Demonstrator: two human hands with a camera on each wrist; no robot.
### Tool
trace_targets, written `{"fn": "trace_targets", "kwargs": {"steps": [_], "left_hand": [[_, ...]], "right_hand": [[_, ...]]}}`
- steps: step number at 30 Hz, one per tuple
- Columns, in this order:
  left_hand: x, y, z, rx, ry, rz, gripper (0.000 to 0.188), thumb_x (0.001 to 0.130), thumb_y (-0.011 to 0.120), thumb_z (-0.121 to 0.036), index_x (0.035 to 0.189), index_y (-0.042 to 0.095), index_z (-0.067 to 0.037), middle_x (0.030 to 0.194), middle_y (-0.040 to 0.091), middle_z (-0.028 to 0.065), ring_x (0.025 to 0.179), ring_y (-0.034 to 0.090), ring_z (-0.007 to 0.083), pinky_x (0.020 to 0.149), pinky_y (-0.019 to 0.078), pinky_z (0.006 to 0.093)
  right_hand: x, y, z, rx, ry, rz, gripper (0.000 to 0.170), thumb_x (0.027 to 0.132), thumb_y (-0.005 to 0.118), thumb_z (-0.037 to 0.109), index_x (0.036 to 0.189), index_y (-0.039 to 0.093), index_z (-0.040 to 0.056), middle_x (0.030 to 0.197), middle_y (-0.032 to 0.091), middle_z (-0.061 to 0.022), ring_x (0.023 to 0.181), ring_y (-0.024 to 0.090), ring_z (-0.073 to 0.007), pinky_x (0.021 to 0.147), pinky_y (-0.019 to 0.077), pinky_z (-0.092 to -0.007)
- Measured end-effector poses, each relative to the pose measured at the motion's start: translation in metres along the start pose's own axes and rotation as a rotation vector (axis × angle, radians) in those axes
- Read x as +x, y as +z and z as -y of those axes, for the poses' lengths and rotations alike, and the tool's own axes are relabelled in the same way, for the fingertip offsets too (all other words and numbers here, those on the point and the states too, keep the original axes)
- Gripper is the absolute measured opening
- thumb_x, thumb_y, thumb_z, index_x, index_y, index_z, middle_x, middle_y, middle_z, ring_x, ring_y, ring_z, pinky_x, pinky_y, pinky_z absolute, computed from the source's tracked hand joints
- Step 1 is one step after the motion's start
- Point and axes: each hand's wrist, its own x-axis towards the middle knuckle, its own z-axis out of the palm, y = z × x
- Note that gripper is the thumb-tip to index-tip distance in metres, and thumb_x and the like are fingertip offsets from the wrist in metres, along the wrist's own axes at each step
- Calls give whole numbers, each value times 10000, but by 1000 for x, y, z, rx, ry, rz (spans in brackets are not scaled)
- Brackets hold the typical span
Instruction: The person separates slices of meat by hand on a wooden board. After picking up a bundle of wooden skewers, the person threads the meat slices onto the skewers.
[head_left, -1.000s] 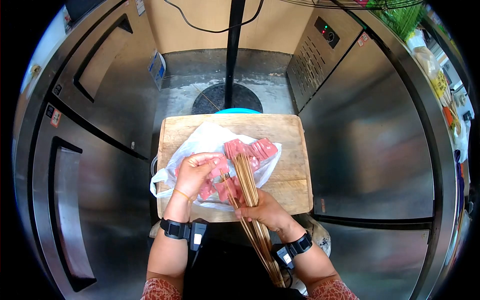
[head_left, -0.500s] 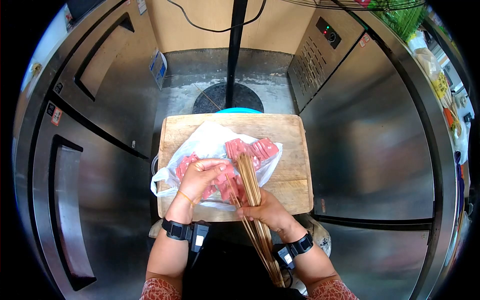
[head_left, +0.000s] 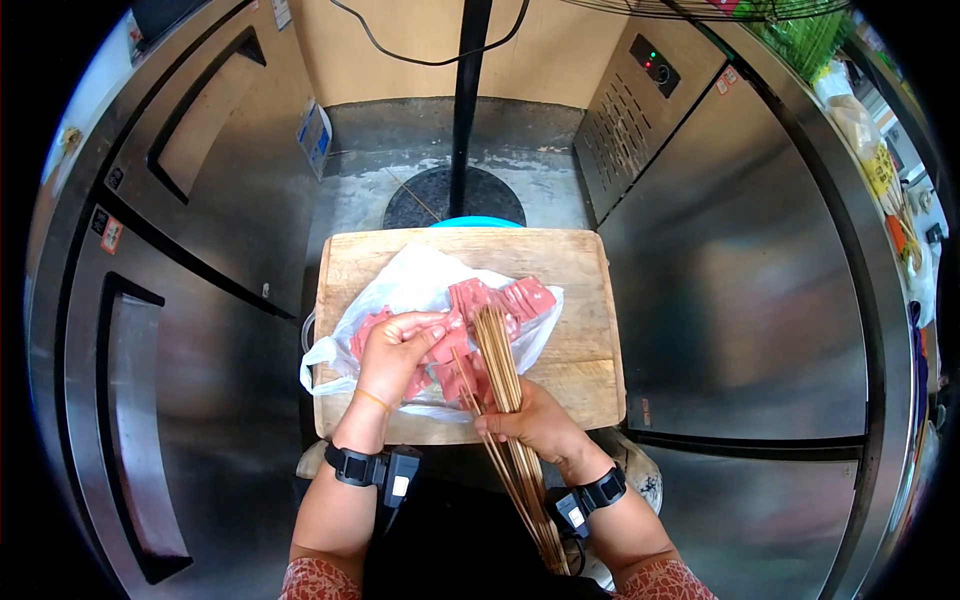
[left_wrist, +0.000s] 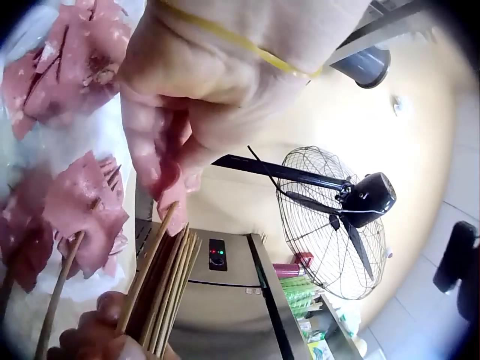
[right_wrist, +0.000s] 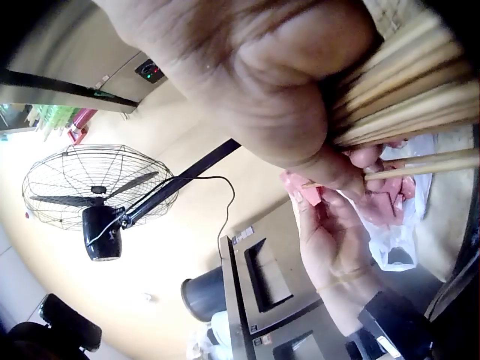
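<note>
The left hand (head_left: pixel 393 352) pinches a thin pink meat slice (left_wrist: pixel 172 196) between thumb and fingers. One skewer's tip (left_wrist: pixel 174 206) meets that slice in the left wrist view. The right hand (head_left: pixel 540 420) grips a thick bundle of bamboo skewers (head_left: pixel 500 360), with a couple of skewers held apart on its left side. Another skewer passes through folded meat (left_wrist: pixel 84 214) lower on the left. More pink slices (head_left: pixel 525 298) lie stacked on a white plastic bag (head_left: pixel 415 272), which is spread over a wooden board (head_left: pixel 585 330).
Steel cabinets (head_left: pixel 740 270) with doors stand on the right, and others (head_left: pixel 230 130) on the left. Behind the board a black pole (head_left: pixel 466 120) rises from a round base (head_left: pixel 410 205). A turquoise rim (head_left: pixel 475 222) shows past the board's far edge. A fan (left_wrist: pixel 334 217) stands behind.
The left hand and its slice have shifted slightly against the skewer tip, first down and then a little up. The right hand has barely moved and keeps its grip on the bundle.
</note>
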Motion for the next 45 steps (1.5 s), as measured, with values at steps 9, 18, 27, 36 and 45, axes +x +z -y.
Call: {"fn": "trace_targets", "kwargs": {"steps": [9,18,27,36,45], "left_hand": [[-7,8,7,117,96,19,178,850,597,34,1022,636,8,974,673,72,888,630,104,730,521,213],[-18,25,45,68,63,94,180,829,599,68,1001,620,18,952,665,54,870,617,94,752,498,214],[-11,24,46,626,224,-9,334,723,736,-89,1033,615,-69,894,611,100,719,617,190,645,498,293],[-19,-38,-4,1248,323,-338,318,663,750,-115,953,623,-88,944,585,112,884,579,322,771,478,394],[-15,-47,4,1209,237,-315,268,631,735,-20,834,563,-55,874,574,131,803,582,325,718,481,378]], "right_hand": [[3,-5,-4,-28,15,1,395,756,682,-33,1112,518,15,840,553,-7,690,539,-82,559,454,-206],[3,-14,-10,-29,9,-17,387,763,621,-61,1128,520,14,870,588,-33,663,543,-88,531,437,-207],[-4,-18,-10,222,65,5,340,821,555,-24,1158,509,-7,898,587,-59,699,580,-123,589,491,-237],[-1,-15,-10,212,107,-19,283,823,550,-24,1106,545,-19,884,591,-62,719,588,-143,613,500,-260],[0,-12,-8,127,39,-29,322,814,635,-6,1128,562,-4,964,624,-44,827,584,-123,703,495,-252]]}}
